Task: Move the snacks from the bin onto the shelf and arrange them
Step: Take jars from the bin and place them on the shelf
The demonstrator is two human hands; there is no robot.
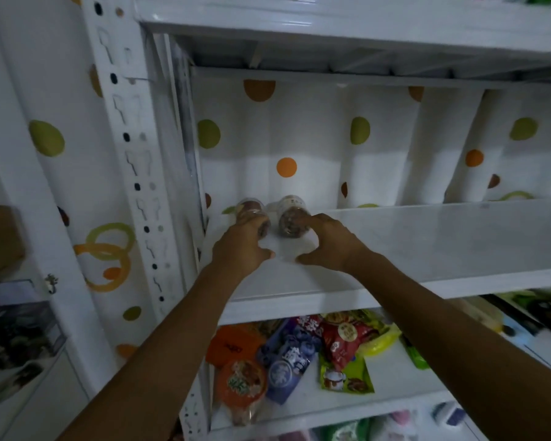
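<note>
Two clear snack jars with brown contents stand side by side at the back left of a white shelf (427, 243). My left hand (240, 246) reaches up to the left jar (252, 209), with its fingers on the jar's front and its thumb out to the right. My right hand (326, 245) touches the right jar (291, 216) with its fingertips; its thumb rests on the shelf. Neither jar is lifted. The jars' lower parts are partly hidden by my fingers.
A white dotted curtain (315, 148) hangs behind the shelf. A perforated white upright (137, 173) stands on the left. The shelf below holds several snack packs (341, 342), an orange cup (240, 381) and a blue bag (288, 361). Another shelf board (331, 23) hangs overhead.
</note>
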